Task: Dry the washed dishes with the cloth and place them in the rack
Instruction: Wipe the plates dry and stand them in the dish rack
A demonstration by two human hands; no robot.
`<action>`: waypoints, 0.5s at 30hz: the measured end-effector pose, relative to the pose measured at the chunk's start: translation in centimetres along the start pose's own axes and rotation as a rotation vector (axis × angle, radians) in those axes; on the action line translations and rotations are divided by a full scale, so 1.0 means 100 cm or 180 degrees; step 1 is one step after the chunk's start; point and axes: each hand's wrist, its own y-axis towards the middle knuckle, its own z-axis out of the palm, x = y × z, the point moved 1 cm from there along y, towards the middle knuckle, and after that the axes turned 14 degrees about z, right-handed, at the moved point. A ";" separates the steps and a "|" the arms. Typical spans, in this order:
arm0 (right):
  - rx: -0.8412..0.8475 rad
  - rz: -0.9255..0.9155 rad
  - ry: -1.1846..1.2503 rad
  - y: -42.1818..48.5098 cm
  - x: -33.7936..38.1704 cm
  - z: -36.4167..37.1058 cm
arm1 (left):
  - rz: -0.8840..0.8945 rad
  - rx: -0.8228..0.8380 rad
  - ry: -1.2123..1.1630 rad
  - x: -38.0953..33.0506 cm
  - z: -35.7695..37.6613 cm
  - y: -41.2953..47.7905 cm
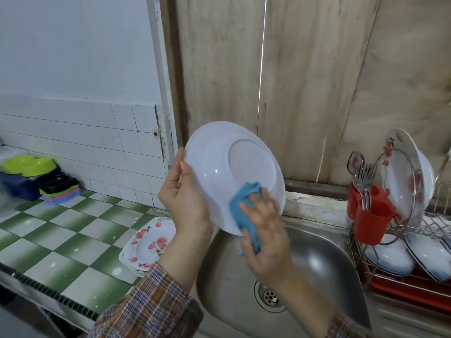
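Note:
Above the steel sink (317, 259), my left hand (185, 198) grips the left rim of a white plate (224, 167), held tilted with its underside facing me. My right hand (266, 228) presses a blue cloth (244, 208) against the plate's lower right part. At the right stands a wire dish rack (432, 228) with a flowered plate (402, 176) upright in it and white bowls (390, 254) stacked lower down. A stack of flowered plates (148, 242) lies on the counter left of the sink, partly hidden by my left forearm.
A red cutlery holder (368, 218) with forks and spoons hangs on the rack's left side. Green and white checkered tiles (61, 240) cover the counter. Coloured plastic containers (36, 176) sit at the far left. A wooden board wall (292, 81) rises behind the sink.

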 end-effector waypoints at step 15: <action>-0.0533 0.2376 0.1333 0.011 -0.027 -0.027 | -0.0597 0.0058 -0.0367 0.014 -0.007 -0.001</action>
